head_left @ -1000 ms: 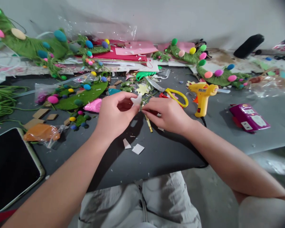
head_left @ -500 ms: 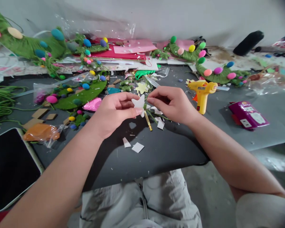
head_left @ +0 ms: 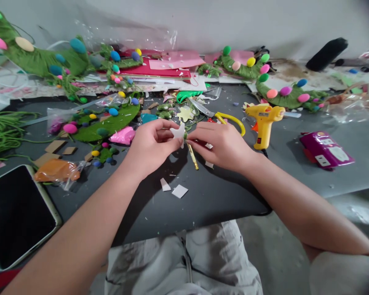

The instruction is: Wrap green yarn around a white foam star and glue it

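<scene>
Between the thumb and fingers of my left hand (head_left: pixel 153 143) is a white star-shaped cutout (head_left: pixel 177 132), held upright above the table. My right hand (head_left: pixel 219 143) is closed in a pinch at the star's right edge. A small green piece (head_left: pixel 185 136) shows at its fingertips; most of it is hidden. Under the hands lies a gold pencil-like stick (head_left: pixel 193 157). A pale yellow flower-shaped cutout (head_left: pixel 186 114) lies just beyond them. Behind my right hand are scissors with a yellow handle (head_left: pixel 238 123).
A yellow glue gun (head_left: pixel 264 123) and a purple packet (head_left: pixel 326 150) are on the right. White scraps (head_left: pixel 180 191) lie near the front edge. To the left are a tablet (head_left: pixel 18 217), an orange bagged lump (head_left: pixel 58 170) and green cords (head_left: pixel 3 127). Green egg-dotted decorations (head_left: pixel 43 59) stand behind.
My right hand has come down and left, its fingertips now meeting the star's edge with a green piece. The scissors' yellow handle has come into view. My left hand still holds the star.
</scene>
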Action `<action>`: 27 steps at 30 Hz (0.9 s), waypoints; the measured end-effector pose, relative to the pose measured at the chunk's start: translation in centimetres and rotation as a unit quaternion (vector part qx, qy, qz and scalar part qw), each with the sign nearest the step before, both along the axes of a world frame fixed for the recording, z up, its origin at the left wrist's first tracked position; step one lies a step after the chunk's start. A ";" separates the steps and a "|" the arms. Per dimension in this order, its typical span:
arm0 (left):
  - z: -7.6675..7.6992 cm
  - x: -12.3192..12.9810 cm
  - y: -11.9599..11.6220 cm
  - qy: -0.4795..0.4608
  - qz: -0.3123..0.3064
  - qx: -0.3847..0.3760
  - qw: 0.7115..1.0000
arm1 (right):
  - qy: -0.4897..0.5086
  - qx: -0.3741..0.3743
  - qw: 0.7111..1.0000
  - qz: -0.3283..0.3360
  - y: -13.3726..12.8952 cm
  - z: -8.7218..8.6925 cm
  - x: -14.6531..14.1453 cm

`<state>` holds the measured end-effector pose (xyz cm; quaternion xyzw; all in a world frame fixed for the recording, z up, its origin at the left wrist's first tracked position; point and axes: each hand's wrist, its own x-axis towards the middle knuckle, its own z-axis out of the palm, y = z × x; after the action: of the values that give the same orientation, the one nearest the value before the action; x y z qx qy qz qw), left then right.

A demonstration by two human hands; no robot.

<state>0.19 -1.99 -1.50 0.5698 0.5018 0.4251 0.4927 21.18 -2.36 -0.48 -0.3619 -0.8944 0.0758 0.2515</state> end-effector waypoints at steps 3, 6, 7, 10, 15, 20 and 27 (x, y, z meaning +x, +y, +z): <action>0.4 -0.1 -0.1 0.024 -0.022 -0.023 0.999 | 0.017 0.019 1.000 -0.012 0.2 0.3 0.5; 0.8 -0.4 -0.2 -0.008 -0.052 -0.053 0.997 | 0.083 -0.017 0.996 -0.016 0.5 0.7 0.7; 0.9 -0.5 -0.2 -0.031 -0.064 -0.062 0.996 | 0.111 -0.039 0.993 -0.020 0.6 0.7 0.7; 1.0 -0.7 -0.2 -0.105 -0.093 -0.079 0.987 | 0.186 -0.113 0.975 -0.039 1.0 0.6 0.5; 1.1 -0.4 -0.1 -0.199 -0.069 -0.061 0.976 | 0.226 -0.199 0.953 -0.034 1.1 -0.1 -0.1; 0.7 0.0 0.0 -0.176 -0.026 -0.047 0.983 | 0.172 -0.157 0.972 -0.019 0.5 -0.6 -0.8; 0.3 0.2 -0.1 -0.013 -0.006 -0.008 1.000 | 0.031 -0.006 0.999 -0.025 -0.1 0.1 -0.4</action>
<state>0.37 -2.10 -1.23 0.5637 0.4953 0.4254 0.5060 20.81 -2.46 -0.38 -0.3834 -0.8762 0.0857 0.2792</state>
